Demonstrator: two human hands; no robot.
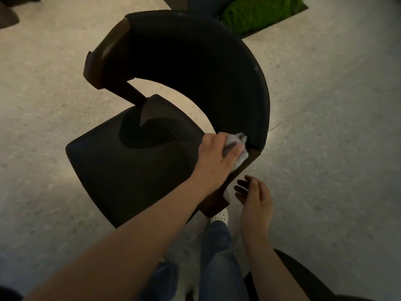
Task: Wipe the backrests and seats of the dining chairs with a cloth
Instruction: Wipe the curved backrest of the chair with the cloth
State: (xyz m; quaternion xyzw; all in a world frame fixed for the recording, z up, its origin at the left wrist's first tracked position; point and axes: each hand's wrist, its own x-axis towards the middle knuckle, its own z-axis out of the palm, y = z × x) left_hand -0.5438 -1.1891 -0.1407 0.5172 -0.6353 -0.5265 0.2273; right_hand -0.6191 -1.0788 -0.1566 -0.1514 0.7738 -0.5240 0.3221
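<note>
Head view: dining chair, curved backrest. The right grip hangs relaxed, empty; the left grip clutches the cloth against the backrest's near end. Best sweep along the curve in overlapping strokes.

Floor: pale, speckled, with a joint line at right. Standing on it: a dark dining chair and a white perforated shoe. A green mossy bed is recessed at the top.

Dim light, soft blur, wide-angle edge distortion
</note>
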